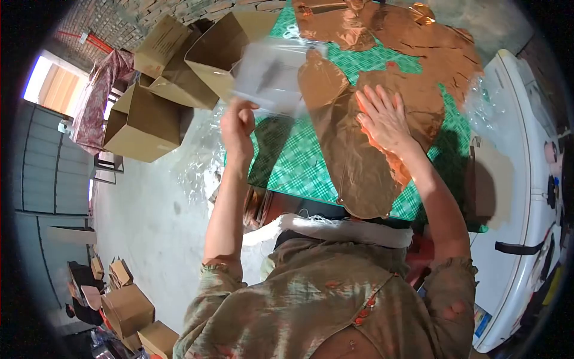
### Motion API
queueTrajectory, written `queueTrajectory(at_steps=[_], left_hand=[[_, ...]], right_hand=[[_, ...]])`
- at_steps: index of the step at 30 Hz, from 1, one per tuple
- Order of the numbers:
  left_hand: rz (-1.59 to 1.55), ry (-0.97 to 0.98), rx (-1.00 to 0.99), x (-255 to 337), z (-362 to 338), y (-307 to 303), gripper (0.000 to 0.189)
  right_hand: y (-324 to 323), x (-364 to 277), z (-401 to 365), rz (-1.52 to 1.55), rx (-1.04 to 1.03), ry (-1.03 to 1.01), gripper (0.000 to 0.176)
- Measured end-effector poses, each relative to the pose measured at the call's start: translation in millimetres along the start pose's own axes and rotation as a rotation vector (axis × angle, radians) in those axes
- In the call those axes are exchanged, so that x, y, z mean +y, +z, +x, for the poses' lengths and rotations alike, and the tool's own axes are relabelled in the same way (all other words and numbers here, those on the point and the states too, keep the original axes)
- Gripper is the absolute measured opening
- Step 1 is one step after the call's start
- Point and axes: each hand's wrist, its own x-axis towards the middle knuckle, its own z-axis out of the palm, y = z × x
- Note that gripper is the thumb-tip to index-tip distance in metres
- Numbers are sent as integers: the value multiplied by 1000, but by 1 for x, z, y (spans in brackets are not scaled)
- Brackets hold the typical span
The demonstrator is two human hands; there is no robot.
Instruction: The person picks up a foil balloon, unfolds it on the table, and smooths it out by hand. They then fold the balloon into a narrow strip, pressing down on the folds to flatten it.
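My right hand [384,119] lies flat with its fingers apart on a copper-coloured foil piece that looks like a deflated foil balloon [353,155]. Bright orange light shows on the foil along the edge of that hand. To the left, my left hand [239,127] is closed, with thumb and forefinger at the lower edge of a translucent plastic bag [269,75]. Motion blurs the bag, which hangs over the table's left side. More copper foil [442,66] is spread crumpled toward the far edge. Beneath everything is a green checked tablecloth [293,155].
Open cardboard boxes [146,119] stand left of the table, against a brick wall. Clear plastic wrap [200,149] lies beside the table's left edge. A white appliance-like body [508,179] borders the right side. More boxes [127,309] and a person [84,312] are at lower left.
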Motion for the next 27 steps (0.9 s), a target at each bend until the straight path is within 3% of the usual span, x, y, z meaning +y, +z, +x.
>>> queueTrajectory(at_steps=[1,2,4,7,10,23,27], left_hand=[[325,97,-4,9,-10,9,26],[611,117,-71,1,-12,4,28],[1243,555,-294,13,-17,3,50],[1433,602,-430,-12,-31,-7,65],[1465,514,-497,-19,-29,-6,57],[1501,564,-512,-7,49,1,46],[1525,603,-553,-32,77,-8,47]], right_hand=[[-1,0,1,-5,-3,-2,60],[-2,0,0,-9,-6,-3,60],[-3,-1,-1,-4,-3,-10,60],[-4,0,0,15,13,-22,60],[-4,0,-1,16,22,-24,60],[-6,0,-1,-22,34,-42,60],[-6,-1,-2,-16,54,-54,61]])
